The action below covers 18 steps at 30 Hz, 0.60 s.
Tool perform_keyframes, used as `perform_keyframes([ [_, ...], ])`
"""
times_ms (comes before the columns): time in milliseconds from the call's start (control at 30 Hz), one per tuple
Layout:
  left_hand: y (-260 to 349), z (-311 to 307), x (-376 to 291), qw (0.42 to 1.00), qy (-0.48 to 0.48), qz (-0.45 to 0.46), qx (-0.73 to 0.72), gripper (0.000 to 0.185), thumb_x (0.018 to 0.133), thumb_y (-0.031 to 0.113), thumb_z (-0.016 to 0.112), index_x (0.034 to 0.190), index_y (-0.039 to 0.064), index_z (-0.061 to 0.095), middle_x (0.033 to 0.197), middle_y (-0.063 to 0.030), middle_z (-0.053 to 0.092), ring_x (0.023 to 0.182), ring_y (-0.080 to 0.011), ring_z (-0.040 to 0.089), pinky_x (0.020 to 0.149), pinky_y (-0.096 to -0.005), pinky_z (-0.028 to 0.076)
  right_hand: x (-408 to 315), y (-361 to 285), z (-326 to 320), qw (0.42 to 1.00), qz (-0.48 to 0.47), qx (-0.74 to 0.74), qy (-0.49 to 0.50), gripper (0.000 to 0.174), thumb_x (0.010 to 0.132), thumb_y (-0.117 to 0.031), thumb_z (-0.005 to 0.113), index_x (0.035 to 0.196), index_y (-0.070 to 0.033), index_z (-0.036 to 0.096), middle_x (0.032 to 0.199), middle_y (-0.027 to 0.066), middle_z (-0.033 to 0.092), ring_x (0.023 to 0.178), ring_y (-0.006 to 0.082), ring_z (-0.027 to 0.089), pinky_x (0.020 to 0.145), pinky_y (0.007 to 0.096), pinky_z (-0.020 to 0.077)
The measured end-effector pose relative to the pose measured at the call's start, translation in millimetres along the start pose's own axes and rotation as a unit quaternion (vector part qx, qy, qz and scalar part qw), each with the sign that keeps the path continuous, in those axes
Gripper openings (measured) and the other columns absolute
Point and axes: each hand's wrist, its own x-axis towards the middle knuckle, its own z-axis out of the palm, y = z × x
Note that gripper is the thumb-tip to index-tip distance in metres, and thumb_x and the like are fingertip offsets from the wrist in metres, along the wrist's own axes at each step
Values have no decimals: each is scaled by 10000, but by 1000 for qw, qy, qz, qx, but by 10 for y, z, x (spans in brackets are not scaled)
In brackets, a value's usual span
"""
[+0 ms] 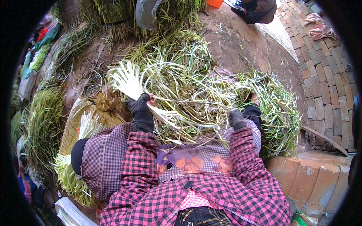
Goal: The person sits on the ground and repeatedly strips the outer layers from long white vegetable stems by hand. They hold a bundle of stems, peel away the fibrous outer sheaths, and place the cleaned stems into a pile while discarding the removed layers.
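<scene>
My left hand (141, 104), in a dark fingerless glove, is closed around a bundle of long leafy stalks with white stems (128, 79) fanned out above the fist. The stalks run from it to the right across my lap. My right hand (236, 117), in a dark glove and blurred, is at the right part of these stalks; its fingers cannot be made out clearly. A large loose heap of green and yellowed leaves (183, 56) lies before me. Under my forearms is a checked apron with a flower print (195, 161).
Leafy bundles (45, 113) stand at the left. A bunch of white-stemmed stalks (89, 125) lies beside my knee on a yellowish sack (70, 124). More leaves (282, 118) are heaped at the right, near a wooden strip (325, 139) and brick paving (331, 76). Part of another person (260, 11) shows at top.
</scene>
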Motion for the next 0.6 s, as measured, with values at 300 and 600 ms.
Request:
perform_keyframes([
  [300, -156, 98, -44, 998, -63, -31, -4, 270, 593, -36, 606, 845, -41, 508, 618, -108, 550, 409, -186, 514, 372, -289, 457, 453, -1673, -594, 899, -24, 433, 58, 373, 689, -43, 605, 1044, -89, 500, 801, 49, 522, 616, 129, 476, 588, 258, 425],
  [600, -154, 132, -148, 996, -70, -42, 47, 259, 619, -29, 585, 866, -19, 504, 636, -76, 528, 410, -155, 503, 373, -269, 454, 743, -2392, -393, 860, 5, 507, -60, 148, 718, -107, 614, 796, -15, 528, 635, 80, 517, 581, 151, 476, 558, 287, 411],
])
